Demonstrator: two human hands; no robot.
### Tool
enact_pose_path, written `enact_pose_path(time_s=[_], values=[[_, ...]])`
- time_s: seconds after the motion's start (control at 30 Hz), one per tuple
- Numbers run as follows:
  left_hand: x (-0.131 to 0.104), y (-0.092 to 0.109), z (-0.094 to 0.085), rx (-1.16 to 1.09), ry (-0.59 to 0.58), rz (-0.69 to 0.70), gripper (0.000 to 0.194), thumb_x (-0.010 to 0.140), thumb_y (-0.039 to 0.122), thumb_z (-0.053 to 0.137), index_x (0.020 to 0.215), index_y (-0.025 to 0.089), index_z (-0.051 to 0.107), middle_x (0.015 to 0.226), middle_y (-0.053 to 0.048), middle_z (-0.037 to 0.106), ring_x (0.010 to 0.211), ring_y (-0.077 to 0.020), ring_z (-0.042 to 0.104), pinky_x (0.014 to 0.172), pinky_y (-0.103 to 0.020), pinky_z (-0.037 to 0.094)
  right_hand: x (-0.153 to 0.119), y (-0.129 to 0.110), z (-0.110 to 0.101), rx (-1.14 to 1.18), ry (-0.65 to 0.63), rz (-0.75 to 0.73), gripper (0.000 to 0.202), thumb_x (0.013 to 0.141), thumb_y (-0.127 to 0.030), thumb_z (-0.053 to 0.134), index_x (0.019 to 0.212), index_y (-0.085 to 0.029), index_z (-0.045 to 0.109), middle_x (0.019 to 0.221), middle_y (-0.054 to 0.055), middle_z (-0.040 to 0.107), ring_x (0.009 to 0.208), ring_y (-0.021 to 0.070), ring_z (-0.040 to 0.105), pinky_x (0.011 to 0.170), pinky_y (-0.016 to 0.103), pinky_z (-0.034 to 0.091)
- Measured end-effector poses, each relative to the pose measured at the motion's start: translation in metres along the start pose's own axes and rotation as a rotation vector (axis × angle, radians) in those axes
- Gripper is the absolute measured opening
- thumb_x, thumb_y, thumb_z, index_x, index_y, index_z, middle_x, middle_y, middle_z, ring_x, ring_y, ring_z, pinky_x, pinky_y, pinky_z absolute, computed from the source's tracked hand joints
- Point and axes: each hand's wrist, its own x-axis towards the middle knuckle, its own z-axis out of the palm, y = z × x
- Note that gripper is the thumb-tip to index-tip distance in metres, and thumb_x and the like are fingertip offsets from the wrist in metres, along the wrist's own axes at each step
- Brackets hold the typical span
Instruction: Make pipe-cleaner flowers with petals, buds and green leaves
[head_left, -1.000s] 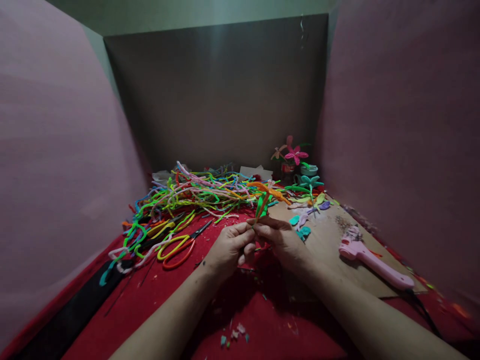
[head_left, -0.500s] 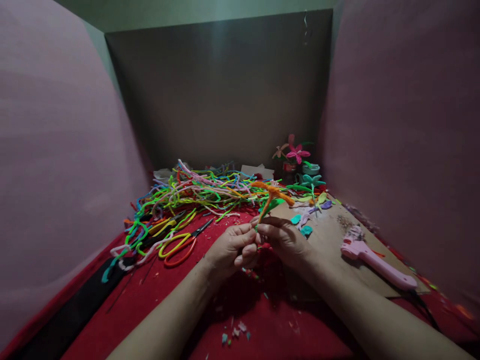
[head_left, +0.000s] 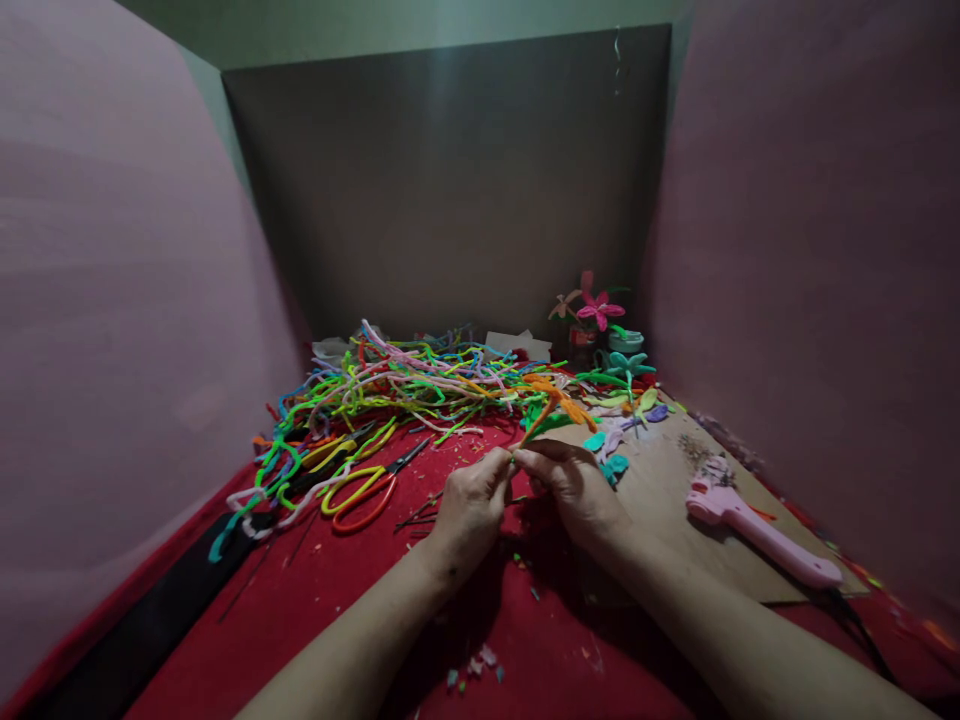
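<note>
An orange fuzzy flower (head_left: 556,397) with a green leaf beside it leans up and to the right above my fingertips. My left hand (head_left: 474,505) is closed at the lower end of its stem, its back turned up. Thumb and fingers of my right hand (head_left: 574,485) pinch the same stem from the right, touching or nearly touching the left fingertips. A bit of green shows between the two hands. The stem's lowest part is hidden by the fingers.
Tangled coloured pipe cleaners (head_left: 405,380) lie at the back. Scissors with yellow and red handles (head_left: 364,497) rest left of my hands. A pink glue gun (head_left: 761,530) lies on a brown board (head_left: 667,500) at right. Behind stand a pink flower (head_left: 598,310) and a teal flower (head_left: 627,365).
My left hand has rolled over so its back faces up. The orange flower has tilted lower and to the right. Thin dark sticks now show beside the left hand.
</note>
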Motion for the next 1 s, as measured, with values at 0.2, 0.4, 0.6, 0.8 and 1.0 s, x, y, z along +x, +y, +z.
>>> enact_pose_path(time_s=[0.2,0.4,0.6,0.8,1.0], values=[[0.008,0.009,-0.007,-0.520,-0.202,-0.275,0.029,0.078,0.042,0.052,0.068,0.015,0.053,0.049,0.005,0.050,0.034,-0.0054,0.042,0.037,-0.018,0.029,0.002,0.007,-0.003,0.056,-0.086,-0.040,0.027,0.074,-0.041,0.056,0.065,-0.017,0.063,0.060,-0.001,0.053,0.061,0.0133,0.045,0.061,0.028,0.033],[0.009,0.008,-0.009,-0.874,-0.320,-0.366,0.027,0.077,0.039,0.058,0.072,0.013,0.053,0.045,0.006,0.048,0.029,-0.0014,0.034,0.033,-0.014,0.023,0.004,0.009,-0.003,0.186,-0.115,-0.086,0.016,0.074,-0.031,0.057,0.066,-0.019,0.064,0.061,-0.001,0.052,0.061,0.0127,0.044,0.065,0.027,0.036],[0.009,0.003,-0.014,-1.133,-0.508,-0.397,0.019,0.079,0.030,0.059,0.074,0.013,0.054,0.041,0.008,0.040,0.026,-0.0005,0.024,0.030,-0.013,0.024,0.007,0.010,-0.002,0.430,-0.275,-0.005,0.015,0.071,-0.029,0.062,0.078,-0.018,0.069,0.064,0.000,0.056,0.062,0.0131,0.047,0.063,0.028,0.037],[0.009,-0.001,-0.017,-1.147,-0.589,-0.398,0.020,0.079,0.031,0.059,0.073,0.013,0.055,0.039,0.008,0.039,0.025,-0.0007,0.023,0.030,-0.014,0.023,0.007,0.010,-0.001,0.402,-0.249,-0.002,0.016,0.070,-0.030,0.064,0.074,-0.016,0.068,0.067,0.002,0.057,0.063,0.0135,0.047,0.062,0.028,0.037],[0.010,0.003,-0.014,-0.944,-0.484,-0.381,0.023,0.079,0.036,0.057,0.076,0.014,0.052,0.046,0.007,0.044,0.030,-0.0010,0.028,0.034,-0.015,0.022,0.008,0.017,0.000,0.389,-0.143,-0.034,0.012,0.068,-0.029,0.065,0.068,-0.017,0.065,0.063,-0.001,0.053,0.061,0.0118,0.043,0.062,0.027,0.035]])
